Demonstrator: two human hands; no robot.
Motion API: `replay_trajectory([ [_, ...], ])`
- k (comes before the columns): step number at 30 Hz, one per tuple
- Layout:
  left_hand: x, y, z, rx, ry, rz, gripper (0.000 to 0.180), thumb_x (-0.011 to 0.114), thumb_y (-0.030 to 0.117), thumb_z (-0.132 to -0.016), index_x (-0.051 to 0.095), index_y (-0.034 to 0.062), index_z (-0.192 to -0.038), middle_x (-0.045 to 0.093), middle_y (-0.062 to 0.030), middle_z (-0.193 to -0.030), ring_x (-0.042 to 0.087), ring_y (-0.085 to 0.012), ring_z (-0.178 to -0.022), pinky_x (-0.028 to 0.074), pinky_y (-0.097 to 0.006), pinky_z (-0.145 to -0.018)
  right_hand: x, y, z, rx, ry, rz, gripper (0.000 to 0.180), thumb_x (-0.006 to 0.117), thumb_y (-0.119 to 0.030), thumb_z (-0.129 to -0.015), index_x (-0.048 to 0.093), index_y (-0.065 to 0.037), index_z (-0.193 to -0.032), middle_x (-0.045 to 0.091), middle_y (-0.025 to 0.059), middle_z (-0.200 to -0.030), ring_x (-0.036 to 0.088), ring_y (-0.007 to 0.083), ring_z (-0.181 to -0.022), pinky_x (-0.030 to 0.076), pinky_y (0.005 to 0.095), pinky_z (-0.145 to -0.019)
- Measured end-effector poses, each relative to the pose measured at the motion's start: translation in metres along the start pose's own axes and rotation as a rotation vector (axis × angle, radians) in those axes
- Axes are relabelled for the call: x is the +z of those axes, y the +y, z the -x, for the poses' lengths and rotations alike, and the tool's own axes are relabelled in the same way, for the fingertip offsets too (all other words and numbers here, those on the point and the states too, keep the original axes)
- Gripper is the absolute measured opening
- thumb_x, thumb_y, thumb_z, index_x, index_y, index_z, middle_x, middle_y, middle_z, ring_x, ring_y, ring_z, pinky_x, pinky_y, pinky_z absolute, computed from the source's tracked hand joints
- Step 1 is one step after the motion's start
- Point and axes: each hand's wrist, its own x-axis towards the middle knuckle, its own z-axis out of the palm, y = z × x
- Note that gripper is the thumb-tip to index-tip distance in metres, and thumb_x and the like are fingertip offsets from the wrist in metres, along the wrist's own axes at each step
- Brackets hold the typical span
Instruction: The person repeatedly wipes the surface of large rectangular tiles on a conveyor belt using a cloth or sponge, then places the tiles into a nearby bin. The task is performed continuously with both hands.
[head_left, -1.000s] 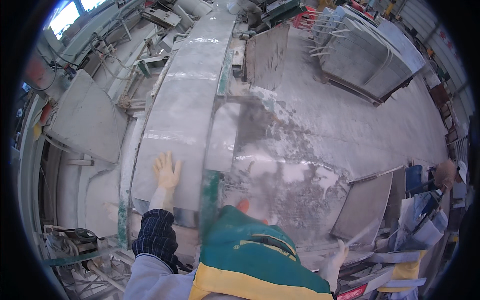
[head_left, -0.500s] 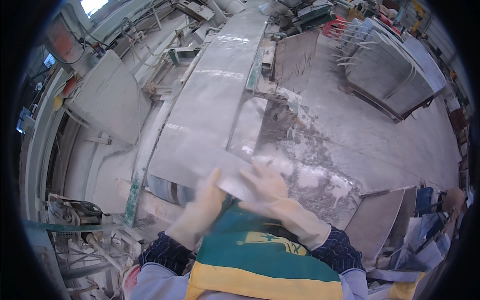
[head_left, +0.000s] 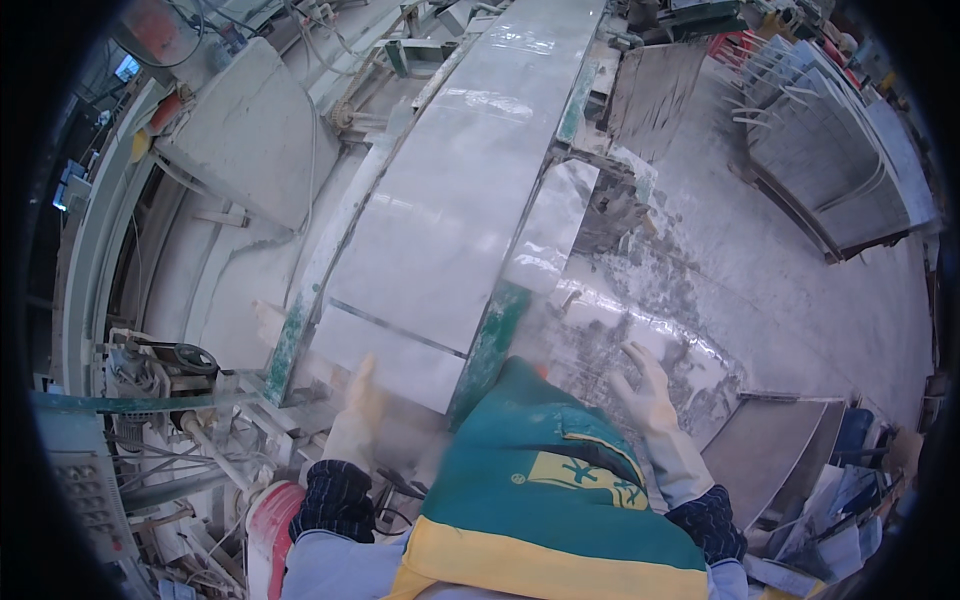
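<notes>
A pale, flat rectangular panel lies at the near end of a long, pale, glossy belt-like surface. A thin dark line separates the two. My left hand, in a cream glove, is beside the panel's near left corner with its fingers stretched out. Whether it touches the panel I cannot tell. Off to the right, my right hand, gloved alike, is raised over the dusty floor with fingers spread and nothing in it. A green and yellow apron covers my front between the hands.
Green metal frame parts flank the belt. A shiny pale sheet sits along its right side. Stacked slabs stand on a rack at right; brown boards lean nearby. Machinery with a black wheel is at left.
My hands, together over the belt's near end with a pale panel between them, have moved apart. The right went right, the left slightly left. The panel now lies flat, and the view has shifted.
</notes>
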Motion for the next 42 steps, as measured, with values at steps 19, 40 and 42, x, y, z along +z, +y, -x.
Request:
replay_trajectory([
  [19,0.025,0.012,-0.004,-0.075,0.014,0.003,0.048,0.069,0.056,-0.087,0.066,0.0128,-0.108,0.058,-0.0016,-0.068,0.042,-0.0143,-0.045,0.030,-0.032,-0.038,0.005,0.011,0.034,0.179,0.050,-0.017,0.050,0.066,-0.024,-0.089,0.056,-0.005,-0.135,0.053,0.0215,-0.140,0.045,0.0364,-0.135,0.033,0.0432,-0.113],
  [40,0.046,0.017,0.006,-0.012,-0.078,0.110,0.057,0.064,0.046,-0.093,0.057,0.0045,-0.132,0.063,-0.0082,-0.124,0.060,-0.0234,-0.106,0.050,-0.036,-0.089,0.011,0.009,0.031,0.138,0.094,0.007,0.043,0.066,-0.021,-0.087,0.061,-0.002,-0.126,0.060,0.0224,-0.129,0.055,0.0375,-0.123,0.042,0.0419,-0.106],
  [42,0.048,0.019,0.009,0.016,-0.084,0.096,0.058,0.063,0.046,-0.094,0.056,0.0043,-0.133,0.062,-0.0089,-0.126,0.060,-0.0240,-0.108,0.049,-0.036,-0.092,0.012,0.009,0.030,0.130,0.098,0.045,0.043,0.066,-0.020,-0.087,0.061,-0.002,-0.126,0.060,0.0225,-0.129,0.056,0.0379,-0.123,0.042,0.0418,-0.105],
])
